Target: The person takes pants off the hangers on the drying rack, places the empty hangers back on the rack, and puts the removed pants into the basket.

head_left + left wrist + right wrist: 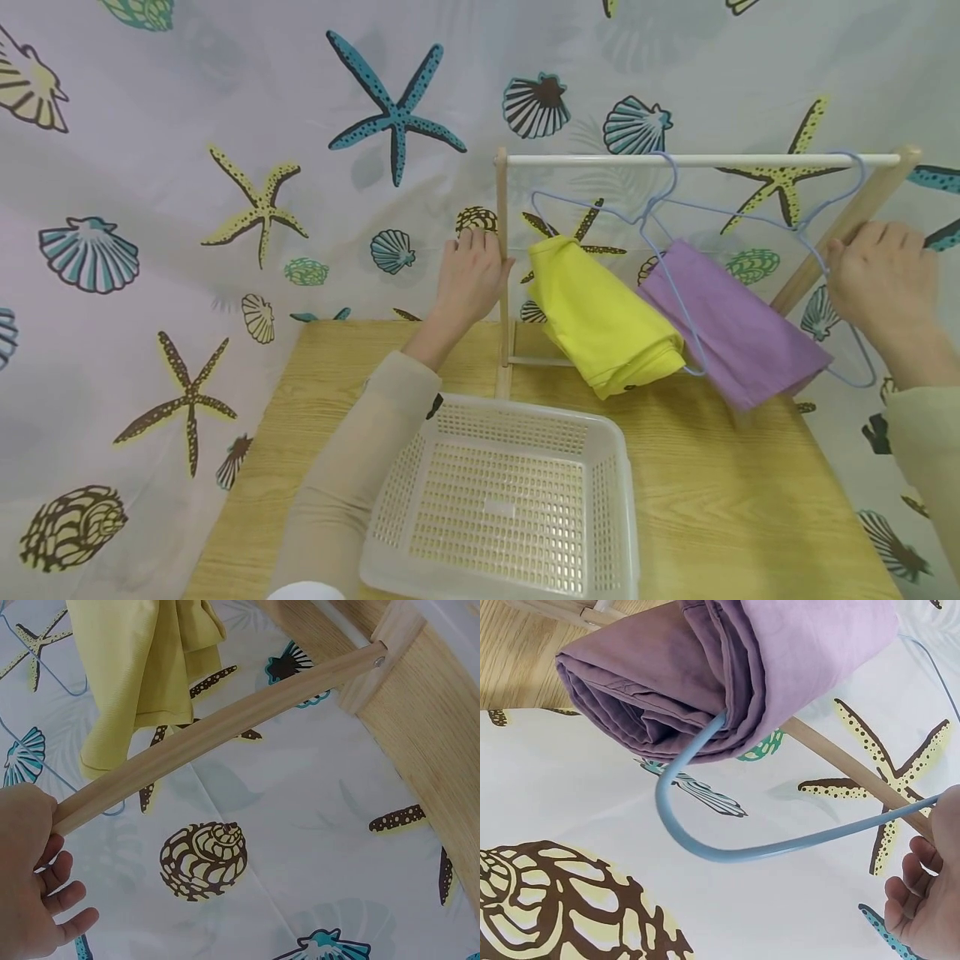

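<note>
Yellow cloth [607,321], purp cloth [735,325] hung | L grip [471,271]: holds L post [217,736] | R grip [888,287]: holds R post [873,198]

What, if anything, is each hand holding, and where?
Left hand: the left post of the rack, below the top bar. Right hand: its right post, also below the bar. Can't tell if that hand touches the nearby blue hanger.

The left sleeve [333,492] hides part of the basket [495,475]. The right wrist view crops the right hand [934,896].
</note>
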`<state>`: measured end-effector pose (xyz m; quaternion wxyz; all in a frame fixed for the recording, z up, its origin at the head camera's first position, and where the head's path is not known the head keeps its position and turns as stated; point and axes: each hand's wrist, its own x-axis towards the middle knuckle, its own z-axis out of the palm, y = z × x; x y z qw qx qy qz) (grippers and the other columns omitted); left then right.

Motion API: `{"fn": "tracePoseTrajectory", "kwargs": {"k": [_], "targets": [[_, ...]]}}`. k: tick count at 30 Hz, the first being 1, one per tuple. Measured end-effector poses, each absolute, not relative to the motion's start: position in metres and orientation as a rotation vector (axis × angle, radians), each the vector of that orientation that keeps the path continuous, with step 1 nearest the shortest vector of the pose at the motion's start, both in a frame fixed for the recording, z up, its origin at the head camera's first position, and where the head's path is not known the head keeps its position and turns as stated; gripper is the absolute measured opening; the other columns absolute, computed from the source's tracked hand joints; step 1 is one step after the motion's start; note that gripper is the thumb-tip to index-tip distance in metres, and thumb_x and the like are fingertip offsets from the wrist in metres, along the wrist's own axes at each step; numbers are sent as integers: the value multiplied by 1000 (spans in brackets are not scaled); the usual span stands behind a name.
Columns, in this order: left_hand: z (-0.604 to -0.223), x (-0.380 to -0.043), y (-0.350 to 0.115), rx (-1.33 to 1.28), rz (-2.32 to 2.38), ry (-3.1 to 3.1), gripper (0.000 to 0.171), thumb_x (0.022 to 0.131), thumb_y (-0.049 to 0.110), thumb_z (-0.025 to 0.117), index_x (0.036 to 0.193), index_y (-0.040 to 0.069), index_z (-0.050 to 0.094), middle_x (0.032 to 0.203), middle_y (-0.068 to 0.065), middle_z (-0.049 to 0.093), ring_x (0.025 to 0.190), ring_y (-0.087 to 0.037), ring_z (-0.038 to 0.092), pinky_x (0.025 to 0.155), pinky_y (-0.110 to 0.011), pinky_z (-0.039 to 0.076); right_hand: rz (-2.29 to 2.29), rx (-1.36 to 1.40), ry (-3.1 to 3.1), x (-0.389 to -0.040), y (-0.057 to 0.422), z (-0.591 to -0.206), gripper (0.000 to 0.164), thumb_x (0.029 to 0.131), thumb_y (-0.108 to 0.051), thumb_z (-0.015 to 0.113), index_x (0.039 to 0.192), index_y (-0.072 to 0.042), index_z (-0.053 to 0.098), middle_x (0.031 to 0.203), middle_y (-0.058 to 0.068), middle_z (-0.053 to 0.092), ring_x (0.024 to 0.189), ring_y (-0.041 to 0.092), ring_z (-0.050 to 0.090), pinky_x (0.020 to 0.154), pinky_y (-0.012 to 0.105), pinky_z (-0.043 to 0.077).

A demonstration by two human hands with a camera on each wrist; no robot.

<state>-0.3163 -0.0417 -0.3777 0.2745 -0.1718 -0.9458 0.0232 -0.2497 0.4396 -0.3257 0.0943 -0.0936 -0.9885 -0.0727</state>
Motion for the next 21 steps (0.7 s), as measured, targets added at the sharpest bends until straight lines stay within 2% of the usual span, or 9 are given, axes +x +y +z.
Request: {"fn": "tracePoseTrajectory", "kwargs": {"k": [10,21], "targets": [[-382,-319,-40,-480,113,-2524,35,102,42,40,100,9,50,98,-8,58,94,-25,47,77,-36,38,-280,-276,-2940,-250,440,-323,53,105,-27,13,107,21,34,93,32,33,89,46,35,77,55,39],[-382,-319,-43,-474,111,-2527,35,102,40,40,103,6,50,105,-12,61,95,-27,49,75,-36,38,-262,-253,-2938,-251,438,-325,56,105,-29,12,111,22,36,96,35,36,92,49,38,79,59,40]]}}
